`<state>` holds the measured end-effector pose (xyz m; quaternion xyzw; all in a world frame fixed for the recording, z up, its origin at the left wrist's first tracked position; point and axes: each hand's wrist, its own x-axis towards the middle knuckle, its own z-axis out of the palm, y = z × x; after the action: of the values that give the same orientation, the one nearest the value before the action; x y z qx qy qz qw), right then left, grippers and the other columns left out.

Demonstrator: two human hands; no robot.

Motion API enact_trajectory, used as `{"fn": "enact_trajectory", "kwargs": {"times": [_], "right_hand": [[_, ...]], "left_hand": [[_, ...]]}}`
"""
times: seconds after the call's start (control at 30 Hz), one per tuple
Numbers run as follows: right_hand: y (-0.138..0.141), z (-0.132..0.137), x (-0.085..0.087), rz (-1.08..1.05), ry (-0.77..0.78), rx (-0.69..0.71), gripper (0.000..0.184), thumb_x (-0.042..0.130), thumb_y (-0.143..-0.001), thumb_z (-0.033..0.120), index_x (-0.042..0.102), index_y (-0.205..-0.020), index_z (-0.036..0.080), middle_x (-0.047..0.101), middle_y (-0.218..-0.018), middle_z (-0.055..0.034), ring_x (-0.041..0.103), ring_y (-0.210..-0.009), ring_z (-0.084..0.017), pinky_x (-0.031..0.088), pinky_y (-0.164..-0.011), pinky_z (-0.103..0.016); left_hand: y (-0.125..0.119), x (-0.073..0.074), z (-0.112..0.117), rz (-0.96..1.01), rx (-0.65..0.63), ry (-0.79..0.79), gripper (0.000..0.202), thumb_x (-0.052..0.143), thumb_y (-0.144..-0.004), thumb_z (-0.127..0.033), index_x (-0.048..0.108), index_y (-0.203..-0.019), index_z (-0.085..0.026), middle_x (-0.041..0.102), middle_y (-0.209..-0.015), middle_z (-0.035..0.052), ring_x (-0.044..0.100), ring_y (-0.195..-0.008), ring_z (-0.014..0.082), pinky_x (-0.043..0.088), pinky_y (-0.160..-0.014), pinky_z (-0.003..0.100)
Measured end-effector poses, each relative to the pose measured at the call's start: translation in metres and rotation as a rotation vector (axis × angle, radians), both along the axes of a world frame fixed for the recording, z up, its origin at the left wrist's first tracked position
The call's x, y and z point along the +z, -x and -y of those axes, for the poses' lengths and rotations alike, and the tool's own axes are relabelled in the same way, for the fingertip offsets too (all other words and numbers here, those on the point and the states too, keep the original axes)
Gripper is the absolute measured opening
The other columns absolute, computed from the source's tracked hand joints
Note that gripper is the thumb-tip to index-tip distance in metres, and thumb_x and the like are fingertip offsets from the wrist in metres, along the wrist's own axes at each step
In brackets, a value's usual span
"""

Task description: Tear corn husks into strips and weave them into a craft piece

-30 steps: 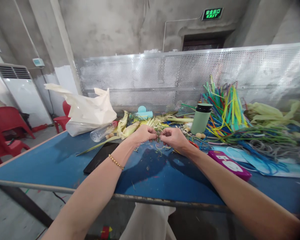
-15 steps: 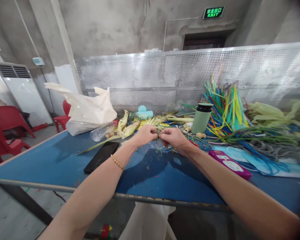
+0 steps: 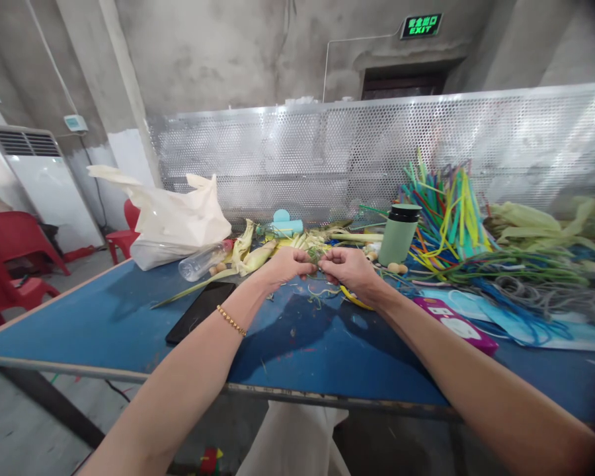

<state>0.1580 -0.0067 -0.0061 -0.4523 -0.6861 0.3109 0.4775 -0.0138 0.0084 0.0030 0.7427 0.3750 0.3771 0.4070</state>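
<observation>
Over the middle of the table (image 3: 104,317), the left hand (image 3: 287,264) and right hand (image 3: 350,268) curl nearly closed, fingertips pinching a tuft of green strands (image 3: 316,254) between them. Pulled too hard, the thin strands could snap or slip free.

blue worktop (image 3: 104,317): black phone (image 3: 201,309) lies near left; clear bottle (image 3: 204,260) on its side beside white bag (image 3: 178,221), far left. green flask (image 3: 399,235) upright, far right of centre; coloured strips (image 3: 446,211) just behind it. purple case (image 3: 455,324) near right. red chairs (image 3: 10,264) off left edge.
</observation>
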Motion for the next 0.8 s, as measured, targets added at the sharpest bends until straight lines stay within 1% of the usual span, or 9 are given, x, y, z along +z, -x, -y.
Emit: {"fn": "enact_trajectory", "kwargs": {"times": [0.1,0.17,0.23,0.33,0.5,0.6,0.63,0.73,0.8], "right_hand": [[0.000,-0.001,-0.002,0.040,-0.011,0.002,0.008,0.061,-0.065,0.022,0.056,-0.065,0.016,0.055,-0.045,0.0023,0.046,-0.042,-0.009,0.035,-0.042,-0.021],[0.000,-0.002,-0.002,0.050,0.002,0.007,0.007,0.059,-0.065,0.021,0.056,-0.063,0.016,0.055,-0.044,0.0021,0.045,-0.042,-0.009,0.035,-0.042,-0.021],[0.000,-0.002,-0.002,0.044,0.020,0.025,0.008,0.058,-0.066,0.021,0.055,-0.061,0.016,0.054,-0.043,0.0019,0.045,-0.041,-0.008,0.035,-0.042,-0.021],[0.000,0.001,0.000,0.014,0.043,0.060,0.008,0.057,-0.067,0.021,0.056,-0.061,0.016,0.054,-0.042,0.0017,0.044,-0.040,-0.008,0.034,-0.043,-0.021],[0.001,0.006,0.003,-0.022,0.078,0.115,0.010,0.060,-0.067,0.024,0.057,-0.063,0.015,0.053,-0.042,0.0020,0.044,-0.040,-0.008,0.034,-0.044,-0.021],[-0.002,0.004,0.005,-0.021,0.069,0.103,0.010,0.061,-0.067,0.024,0.056,-0.064,0.015,0.054,-0.043,0.0022,0.044,-0.040,-0.008,0.033,-0.043,-0.021],[-0.003,0.002,0.005,-0.029,0.059,0.102,0.010,0.061,-0.067,0.024,0.056,-0.064,0.016,0.055,-0.044,0.0024,0.044,-0.041,-0.008,0.034,-0.043,-0.021],[-0.010,-0.004,0.004,-0.065,0.028,0.110,0.012,0.061,-0.069,0.026,0.055,-0.065,0.016,0.055,-0.046,0.0025,0.045,-0.041,-0.008,0.035,-0.044,-0.021],[-0.013,-0.007,0.004,-0.068,0.011,0.107,0.013,0.062,-0.071,0.027,0.055,-0.066,0.017,0.055,-0.047,0.0024,0.045,-0.042,-0.008,0.034,-0.044,-0.021]], "left_hand": [[-0.001,-0.001,0.000,-0.047,0.003,-0.043,0.012,0.063,-0.067,-0.022,0.058,-0.060,-0.013,0.055,-0.054,-0.0029,0.048,-0.052,0.0075,0.036,-0.053,0.020],[-0.001,0.000,0.001,-0.091,0.015,-0.105,0.013,0.061,-0.066,-0.018,0.055,-0.055,-0.014,0.053,-0.052,-0.0034,0.047,-0.052,0.0075,0.036,-0.051,0.020],[0.000,0.002,0.002,-0.123,0.006,-0.157,0.013,0.059,-0.066,-0.016,0.053,-0.054,-0.014,0.054,-0.052,-0.0026,0.047,-0.051,0.0074,0.035,-0.049,0.019],[0.002,0.002,-0.001,-0.132,-0.038,-0.180,0.010,0.055,-0.067,-0.014,0.057,-0.057,-0.012,0.061,-0.059,0.0004,0.049,-0.050,0.0074,0.038,-0.049,0.019],[0.004,-0.002,-0.007,-0.171,0.041,-0.195,0.005,0.057,-0.065,-0.011,0.058,-0.060,-0.013,0.059,-0.056,-0.0008,0.052,-0.050,0.0085,0.039,-0.048,0.019],[0.006,-0.002,-0.009,-0.206,0.040,-0.240,0.009,0.054,-0.069,-0.010,0.063,-0.069,-0.012,0.063,-0.062,0.0013,0.054,-0.054,0.0099,0.041,-0.053,0.021],[0.007,-0.002,-0.009,-0.233,0.074,-0.279,0.011,0.053,-0.069,-0.009,0.064,-0.071,-0.012,0.064,-0.064,0.0023,0.055,-0.056,0.0109,0.042,-0.055,0.022],[0.009,-0.003,-0.014,-0.315,0.259,-0.397,0.015,0.055,-0.066,-0.006,0.066,-0.073,-0.012,0.066,-0.071,0.0046,0.057,-0.067,0.0141,0.042,-0.063,0.025],[0.011,-0.002,-0.016,-0.260,0.344,-0.401,0.021,0.055,-0.065,-0.004,0.068,-0.079,-0.011,0.068,-0.079,0.0062,0.057,-0.073,0.0147,0.042,-0.069,0.026]]}}
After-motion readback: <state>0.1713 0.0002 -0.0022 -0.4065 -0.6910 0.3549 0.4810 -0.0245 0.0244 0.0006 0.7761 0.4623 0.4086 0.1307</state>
